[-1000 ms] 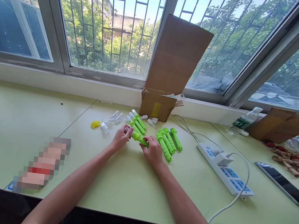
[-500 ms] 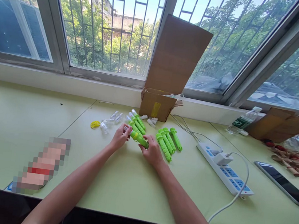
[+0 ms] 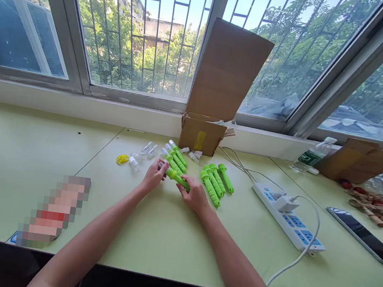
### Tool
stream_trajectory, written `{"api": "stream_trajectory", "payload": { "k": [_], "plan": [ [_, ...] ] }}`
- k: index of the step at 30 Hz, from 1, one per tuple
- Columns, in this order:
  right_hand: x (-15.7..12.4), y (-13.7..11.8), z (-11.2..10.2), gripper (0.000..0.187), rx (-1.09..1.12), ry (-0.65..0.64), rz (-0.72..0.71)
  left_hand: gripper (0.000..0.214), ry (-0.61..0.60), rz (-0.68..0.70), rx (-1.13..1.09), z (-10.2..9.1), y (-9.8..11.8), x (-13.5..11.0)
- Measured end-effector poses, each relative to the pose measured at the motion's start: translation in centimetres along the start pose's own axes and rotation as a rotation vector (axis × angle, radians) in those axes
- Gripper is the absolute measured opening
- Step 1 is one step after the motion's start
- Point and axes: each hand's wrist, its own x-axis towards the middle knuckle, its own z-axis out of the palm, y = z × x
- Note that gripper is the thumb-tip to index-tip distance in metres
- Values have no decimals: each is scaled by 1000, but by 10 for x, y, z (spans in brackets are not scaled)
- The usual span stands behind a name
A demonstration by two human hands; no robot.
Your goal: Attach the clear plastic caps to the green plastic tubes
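Both hands hold one green plastic tube (image 3: 177,177) just above the pale green table (image 3: 151,232). My left hand (image 3: 153,176) pinches its clear-capped far end. My right hand (image 3: 196,195) grips the near end, fingers curled around it. Behind it lie more green tubes with clear caps (image 3: 177,155). Three plain green tubes (image 3: 215,180) lie right of my right hand. Clear caps (image 3: 142,153) and a yellow ring (image 3: 122,159) lie left of my left hand.
An open cardboard box (image 3: 200,133) stands against the window sill. A white power strip (image 3: 287,216) with a cable lies to the right, then a phone (image 3: 364,236), a water bottle (image 3: 313,155) and wooden toys (image 3: 377,208). A blurred item (image 3: 54,210) lies near the left.
Both hands have stayed on the green tube. It has shifted very slightly away from me. Nothing else on the table has moved.
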Motion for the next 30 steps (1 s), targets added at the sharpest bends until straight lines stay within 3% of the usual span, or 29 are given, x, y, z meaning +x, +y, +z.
{"api": "stream_trajectory", "payload": {
  "k": [7, 17, 23, 30],
  "plan": [
    [1, 2, 0, 19, 25, 42, 24, 36, 7, -3, -16, 0, 1, 0],
    [-1, 1, 1, 23, -73, 25, 19, 36, 20, -9, -50, 0, 1, 1],
    [0, 2, 0, 32, 41, 56, -3, 36, 12, -24, -47, 1, 0, 1],
    [1, 4, 0, 24, 30, 52, 15, 35, 17, -37, -58, 0, 1, 1]
  ]
}}
